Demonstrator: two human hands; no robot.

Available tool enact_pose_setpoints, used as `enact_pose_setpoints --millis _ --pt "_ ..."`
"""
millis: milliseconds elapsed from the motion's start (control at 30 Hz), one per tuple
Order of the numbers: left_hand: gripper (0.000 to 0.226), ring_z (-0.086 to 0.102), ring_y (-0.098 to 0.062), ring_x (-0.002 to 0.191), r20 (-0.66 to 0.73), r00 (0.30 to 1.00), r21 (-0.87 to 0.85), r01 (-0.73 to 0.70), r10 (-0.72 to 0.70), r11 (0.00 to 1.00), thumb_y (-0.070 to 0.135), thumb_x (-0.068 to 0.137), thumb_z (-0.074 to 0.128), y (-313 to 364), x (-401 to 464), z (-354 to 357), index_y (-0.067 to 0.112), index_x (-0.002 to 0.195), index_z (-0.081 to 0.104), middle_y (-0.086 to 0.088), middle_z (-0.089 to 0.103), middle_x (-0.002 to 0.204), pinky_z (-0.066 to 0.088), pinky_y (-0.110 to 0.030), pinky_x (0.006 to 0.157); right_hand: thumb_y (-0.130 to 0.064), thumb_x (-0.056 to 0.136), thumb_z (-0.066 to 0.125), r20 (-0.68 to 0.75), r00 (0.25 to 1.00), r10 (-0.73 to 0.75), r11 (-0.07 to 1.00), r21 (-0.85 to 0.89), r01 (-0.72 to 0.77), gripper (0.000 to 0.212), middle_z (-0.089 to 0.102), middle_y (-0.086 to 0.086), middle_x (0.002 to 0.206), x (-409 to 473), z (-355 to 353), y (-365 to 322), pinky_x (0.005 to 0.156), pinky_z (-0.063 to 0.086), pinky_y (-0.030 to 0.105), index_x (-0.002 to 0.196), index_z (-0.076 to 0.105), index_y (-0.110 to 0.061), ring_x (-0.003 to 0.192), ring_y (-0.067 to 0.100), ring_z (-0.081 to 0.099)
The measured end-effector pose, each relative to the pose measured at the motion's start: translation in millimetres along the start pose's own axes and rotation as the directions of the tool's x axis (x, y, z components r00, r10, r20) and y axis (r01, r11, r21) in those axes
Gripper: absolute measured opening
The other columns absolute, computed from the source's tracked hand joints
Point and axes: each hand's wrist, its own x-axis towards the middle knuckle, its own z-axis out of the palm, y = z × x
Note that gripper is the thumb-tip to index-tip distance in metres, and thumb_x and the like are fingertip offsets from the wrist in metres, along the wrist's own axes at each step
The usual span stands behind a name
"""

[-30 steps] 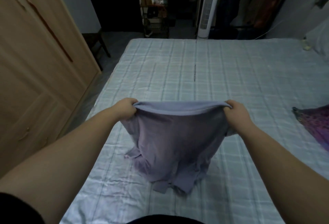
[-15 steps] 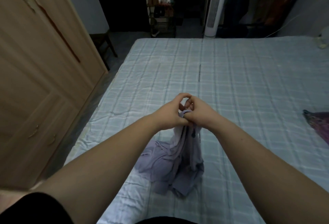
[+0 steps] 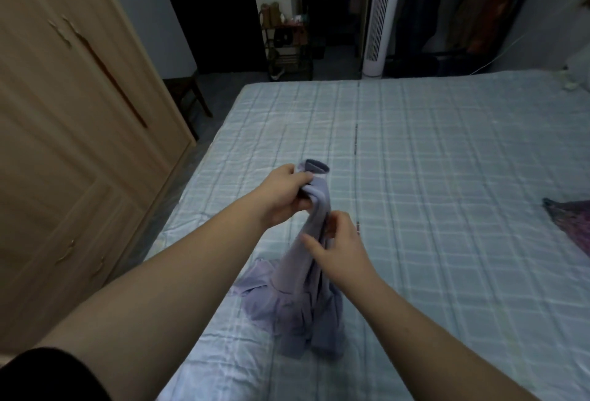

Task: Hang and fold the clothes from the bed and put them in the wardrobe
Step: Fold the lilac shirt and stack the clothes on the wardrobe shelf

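Note:
A lilac garment (image 3: 297, 292) hangs bunched over the checked bed (image 3: 447, 177), its lower part crumpled on the sheet. My left hand (image 3: 284, 196) grips its gathered top edge, which sticks up past my fingers. My right hand (image 3: 338, 250) sits lower, its fingers and thumb pinching the cloth a little below the left hand. A purple patterned garment (image 3: 571, 225) lies at the bed's right edge. The wooden wardrobe (image 3: 64, 145) stands along the left, its doors closed.
A narrow strip of floor runs between wardrobe and bed. Beyond the bed's far end stand a white tower fan (image 3: 380, 21), a small shelf rack (image 3: 287, 40), a dark stool (image 3: 188, 94) and hanging clothes (image 3: 472, 1).
The garment was stretched wide between both hands, then my hands came together at its top. Now my left hand alone holds the gathered top and my right hand has slid down the cloth.

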Motion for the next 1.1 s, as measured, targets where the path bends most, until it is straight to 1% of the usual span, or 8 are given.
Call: enact_pose_setpoints --millis 100,167,433,667,767,900,1000,1100 --pt "0.031 0.066 -0.023 0.073 0.091 0.995 -0.017 -0.034 0.035 0.999 -0.002 0.098 0.038 1 -15 14 -0.009 0.124 0.055 -0.019 0.061 0.088 0.056 -0.028 0.06 -0.047 0.078 0.073 -0.057 0.993 0.103 0.995 -0.009 -0.104 0.047 0.054 -0.013 0.091 12 11 -12 0.068 0.043 0.029 0.112 0.047 -0.028 0.081 0.008 0.054" --pt "0.027 0.068 -0.025 0.075 0.067 0.994 -0.053 -0.078 0.081 0.996 -0.003 0.098 0.038 3 -19 17 -0.013 0.118 0.054 -0.023 0.061 0.091 0.057 -0.029 0.059 -0.033 0.085 0.067 -0.124 0.981 0.15 0.989 0.006 -0.15 0.022 0.058 -0.009 0.082 19 14 -13 0.067 0.047 0.034 0.099 0.05 -0.027 0.077 0.016 0.06" --pt "0.034 0.071 -0.031 0.078 -0.399 0.886 -0.061 -0.282 0.235 0.958 0.003 0.097 0.038 25 -15 -41 -0.014 0.125 0.046 -0.031 0.063 0.106 0.057 -0.034 0.054 -0.02 0.085 0.053 -0.12 0.962 0.246 0.887 -0.373 -0.273 0.012 0.059 0.002 0.075 24 -24 60 0.065 0.047 0.037 0.08 0.043 -0.023 0.071 0.029 0.057" --pt "0.037 0.063 -0.022 0.082 -0.597 0.802 -0.258 -0.196 0.004 0.946 0.008 0.104 0.036 7 -5 -88 -0.001 0.14 0.04 -0.022 0.057 0.12 0.056 -0.034 0.047 -0.026 0.084 0.051 -0.036 0.957 0.287 0.661 -0.716 -0.225 0.002 0.067 0.002 0.091 45 -62 95 0.068 0.042 0.031 0.085 0.051 -0.025 0.084 0.027 0.064" --pt "0.021 0.061 -0.03 0.08 -0.567 0.821 -0.385 -0.184 -0.074 0.904 -0.005 0.101 0.035 -5 1 -96 0.0 0.11 0.053 -0.024 0.056 0.11 0.057 -0.042 0.047 -0.031 0.08 0.05 -0.09 0.919 0.385 0.582 -0.749 -0.317 0.008 0.066 -0.002 0.094 51 -72 107 0.082 0.047 0.035 0.084 0.055 -0.027 0.094 0.025 0.066" --pt "0.029 0.059 -0.033 0.082 -0.532 0.843 -0.54 -0.268 -0.078 0.798 -0.008 0.099 0.032 3 25 -100 0.006 0.082 0.051 -0.023 0.058 0.098 0.058 -0.046 0.077 -0.035 0.089 0.052 -0.136 0.878 0.459 0.707 -0.542 -0.453 0.031 0.068 0.017 0.111 84 -85 102 0.087 0.05 0.038 0.104 0.067 -0.012 0.105 0.037 0.063" --pt "0.028 0.06 -0.024 0.083 -0.531 0.847 -0.503 -0.297 -0.019 0.812 0.005 0.104 0.031 37 50 -100 0.013 0.085 0.051 -0.011 0.059 0.098 0.058 -0.038 0.071 -0.023 0.093 0.052 -0.203 0.918 0.34 0.805 -0.443 -0.395 0.032 0.066 0.028 0.113 134 -109 62 0.085 0.048 0.039 0.106 0.067 0.001 0.107 0.043 0.062" --pt "0.03 0.062 -0.031 0.096 -0.52 0.854 -0.584 -0.377 0.025 0.719 0.003 0.102 0.035 85 71 -106 0.015 0.084 0.056 -0.017 0.063 0.107 0.054 -0.048 0.079 -0.018 0.089 0.054 -0.302 0.939 0.163 0.878 -0.39 -0.278 0.023 0.067 0.03 0.104 188 -140 -2 0.075 0.044 0.036 0.093 0.069 -0.001 0.1 0.044 0.063"
